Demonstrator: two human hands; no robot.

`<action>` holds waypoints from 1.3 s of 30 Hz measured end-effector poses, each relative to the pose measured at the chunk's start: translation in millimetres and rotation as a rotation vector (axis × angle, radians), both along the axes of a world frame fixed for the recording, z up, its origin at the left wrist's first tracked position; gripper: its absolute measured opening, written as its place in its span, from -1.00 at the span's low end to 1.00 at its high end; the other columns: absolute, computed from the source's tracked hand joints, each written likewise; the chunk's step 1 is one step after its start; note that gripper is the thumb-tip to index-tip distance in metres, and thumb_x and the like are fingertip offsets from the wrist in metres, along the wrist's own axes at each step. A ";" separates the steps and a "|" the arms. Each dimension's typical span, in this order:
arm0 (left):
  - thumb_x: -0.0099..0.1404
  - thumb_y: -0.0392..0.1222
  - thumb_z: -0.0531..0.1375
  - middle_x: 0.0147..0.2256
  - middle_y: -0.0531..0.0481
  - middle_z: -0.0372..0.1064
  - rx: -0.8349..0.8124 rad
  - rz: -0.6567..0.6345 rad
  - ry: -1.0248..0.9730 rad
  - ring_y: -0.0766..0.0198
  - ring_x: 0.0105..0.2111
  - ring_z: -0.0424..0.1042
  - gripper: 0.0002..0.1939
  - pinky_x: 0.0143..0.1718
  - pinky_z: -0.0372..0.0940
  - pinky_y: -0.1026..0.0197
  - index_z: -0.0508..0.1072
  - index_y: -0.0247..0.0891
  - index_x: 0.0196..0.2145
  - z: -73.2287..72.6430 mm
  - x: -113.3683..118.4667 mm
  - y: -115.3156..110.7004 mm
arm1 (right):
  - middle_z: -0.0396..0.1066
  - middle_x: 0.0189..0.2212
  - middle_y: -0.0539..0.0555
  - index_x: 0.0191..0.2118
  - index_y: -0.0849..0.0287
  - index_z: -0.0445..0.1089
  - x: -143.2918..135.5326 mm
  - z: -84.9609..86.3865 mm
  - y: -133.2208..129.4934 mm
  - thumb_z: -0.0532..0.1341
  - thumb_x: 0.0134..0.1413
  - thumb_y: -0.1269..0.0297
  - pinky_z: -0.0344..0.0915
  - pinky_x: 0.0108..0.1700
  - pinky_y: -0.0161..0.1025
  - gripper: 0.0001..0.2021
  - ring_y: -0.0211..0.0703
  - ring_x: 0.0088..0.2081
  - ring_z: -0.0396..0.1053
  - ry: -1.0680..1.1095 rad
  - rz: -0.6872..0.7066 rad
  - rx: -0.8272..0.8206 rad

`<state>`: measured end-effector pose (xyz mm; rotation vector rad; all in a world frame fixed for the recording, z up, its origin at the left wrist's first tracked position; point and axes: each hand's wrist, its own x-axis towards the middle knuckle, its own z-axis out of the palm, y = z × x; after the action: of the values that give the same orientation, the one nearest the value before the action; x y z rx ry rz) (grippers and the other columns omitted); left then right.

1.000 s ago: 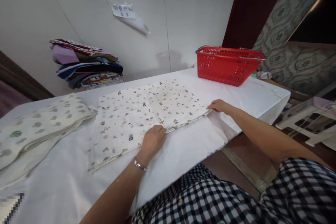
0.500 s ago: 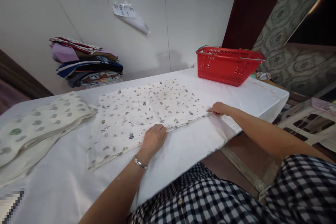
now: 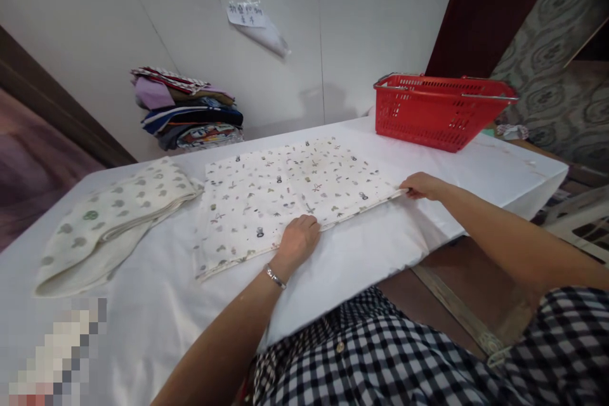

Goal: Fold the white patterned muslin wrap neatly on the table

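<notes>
Left of the basket (image 3: 428,117), patterned cloth (image 3: 285,193) lies flat in layers; folding looks part done, near edge unreleased. Hands apart: right hand (image 3: 424,186) pinching corner, left hand (image 3: 301,238) on edge, grip unclear.

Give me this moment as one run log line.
left hand: on printed cloth, near edge | right hand: pinching its right corner | table: spotted cloth left, red basket far right

A black-and-white checked garment (image 3: 375,361), with a small pale round button (image 3: 340,347) on its front, has a matching short sleeve (image 3: 564,333) that leaves the right forearm (image 3: 485,222) bare, and a shiny silver-coloured bracelet (image 3: 276,276) circles the wrist (image 3: 285,264) just behind the bare left hand (image 3: 299,240).
</notes>
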<state>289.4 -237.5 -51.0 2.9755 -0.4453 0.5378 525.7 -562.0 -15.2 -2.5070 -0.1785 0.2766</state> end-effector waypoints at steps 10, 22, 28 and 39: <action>0.32 -0.33 0.10 -0.29 -0.06 0.37 0.010 -0.012 0.027 0.18 -0.26 0.33 -0.90 -0.27 0.24 0.15 0.37 -0.25 -0.36 -4.4 2.4 -1.4 | 0.21 -0.73 -0.06 -0.48 0.20 0.31 -2.4 -13.7 7.7 0.19 -0.05 0.47 0.13 -0.57 -0.37 -0.92 -0.30 -0.65 0.20 0.069 -0.058 -0.046; 0.31 -0.35 0.08 -0.24 -0.10 0.38 0.017 -0.001 0.007 0.13 -0.20 0.32 -0.91 -0.22 0.25 0.10 0.37 -0.26 -0.31 -2.1 0.0 -3.9 | 0.24 -0.71 -0.05 -0.33 0.26 0.41 -4.5 -24.8 -0.6 0.16 -0.02 0.41 0.12 -0.54 -0.36 -0.89 -0.29 -0.63 0.22 0.010 -0.034 -0.106; 0.27 -0.35 0.11 -0.31 -0.08 0.38 -0.049 0.027 0.074 0.15 -0.24 0.34 -0.92 -0.23 0.25 0.11 0.37 -0.25 -0.36 -2.8 1.7 -4.5 | 0.23 -0.72 -0.06 -0.41 0.24 0.37 -7.3 -23.6 1.5 0.20 -0.05 0.43 0.09 -0.58 -0.38 -0.97 -0.31 -0.65 0.19 0.038 -0.024 -0.077; 0.25 -0.21 0.13 -0.40 0.06 0.42 -0.508 0.265 0.212 0.26 -0.38 0.37 -0.92 -0.35 0.20 0.25 0.40 -0.22 -0.38 7.3 11.8 4.0 | 0.31 -0.58 -0.05 -0.26 0.15 0.36 -6.3 -12.4 -4.7 0.23 0.04 0.34 0.13 -0.63 -0.41 -0.89 -0.35 -0.64 0.20 0.419 -0.099 0.581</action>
<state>301.2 -233.5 -43.7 2.5641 0.0978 0.2904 519.4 -566.7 -27.6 -1.8315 0.0356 0.6042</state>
